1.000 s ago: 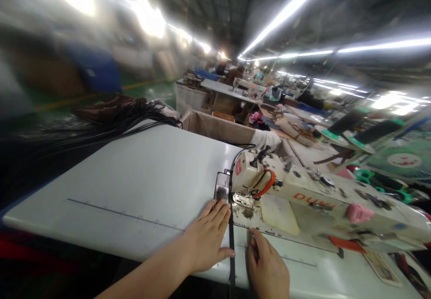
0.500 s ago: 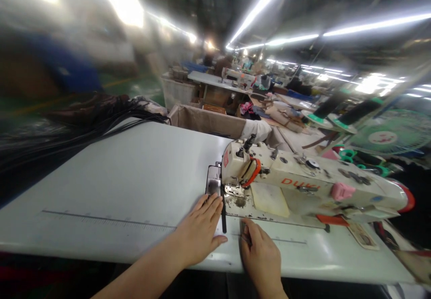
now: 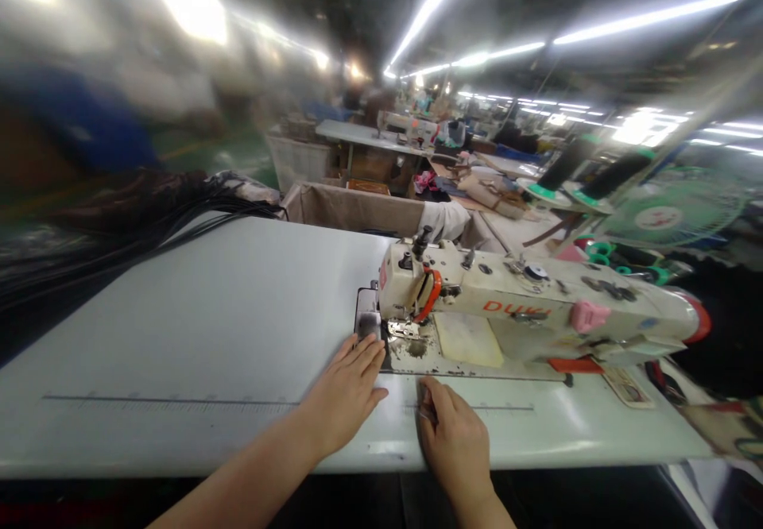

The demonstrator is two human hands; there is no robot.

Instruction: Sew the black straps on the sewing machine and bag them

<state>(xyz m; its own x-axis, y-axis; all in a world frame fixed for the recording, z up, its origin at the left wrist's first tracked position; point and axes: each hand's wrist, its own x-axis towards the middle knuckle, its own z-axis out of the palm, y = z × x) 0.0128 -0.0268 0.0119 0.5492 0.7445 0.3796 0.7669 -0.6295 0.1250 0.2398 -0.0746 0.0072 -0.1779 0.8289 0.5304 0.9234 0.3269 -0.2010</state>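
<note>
The left hand (image 3: pixel 344 394) lies open and palm down on the desk (image 3: pixel 196 314), fingers spread and pointing at the metal plate (image 3: pixel 368 324) beside the presser foot (image 3: pixel 404 329). The right hand (image 3: pixel 454 434) rests on the desk just in front of the machine bed, fingers curled inward; whether it pinches something is too small to tell. The black strap (image 3: pixel 386 354) is now only a short dark stretch at the left fingertips, beside the needle area. In the earlier view it ran down between the hands past the desk's front edge.

Behind the hands stands a cream sewing machine (image 3: pixel 524 295) marked in orange letters, with an orange guard (image 3: pixel 429 295) at its head. The view has swung, so the ruled line (image 3: pixel 167 400) on the desk now runs level. A bundle of black cords (image 3: pixel 196 211) trails over the far left corner. Beyond the desk are a beige cloth-lined bin (image 3: pixel 351 215), a standing fan (image 3: pixel 659 218) and a second sewing machine (image 3: pixel 408 126).
</note>
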